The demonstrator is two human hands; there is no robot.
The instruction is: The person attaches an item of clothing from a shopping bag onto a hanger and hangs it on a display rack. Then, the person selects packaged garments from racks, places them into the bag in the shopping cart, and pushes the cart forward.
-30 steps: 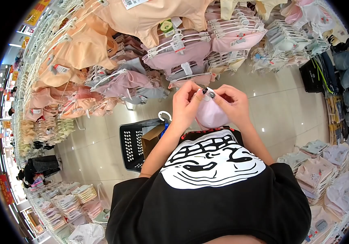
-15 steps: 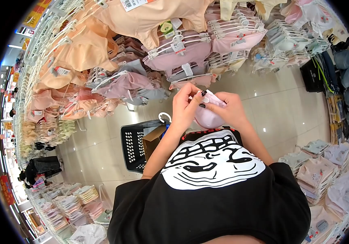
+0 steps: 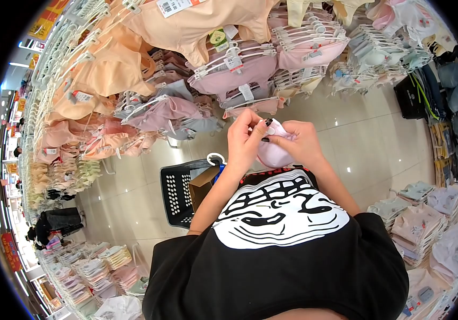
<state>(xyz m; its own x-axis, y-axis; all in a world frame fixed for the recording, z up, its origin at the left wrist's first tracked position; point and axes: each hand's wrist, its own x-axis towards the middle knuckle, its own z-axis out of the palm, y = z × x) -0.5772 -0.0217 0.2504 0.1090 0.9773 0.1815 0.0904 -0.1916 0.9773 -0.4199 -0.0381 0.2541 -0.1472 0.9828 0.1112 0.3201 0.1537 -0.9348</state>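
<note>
While the head view looks down over a black shirt (image 3: 271,277), the left hand (image 3: 244,140) and the right hand (image 3: 304,143) both pinch a pale pink garment (image 3: 278,154) between thumb and fingers. It sits bunched between the two hands, just past the shirt's printed front. Left of the left forearm shows a black basket (image 3: 174,194) with a brown box (image 3: 200,185); hung bras (image 3: 234,77) fill the racks beyond.

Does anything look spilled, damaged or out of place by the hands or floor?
Nothing stands out. The pale pink item is pinched between the left hand and right hand, with no visible damage, though fingers hide part. The visible tiled floor shows no spill around the black basket.
</note>
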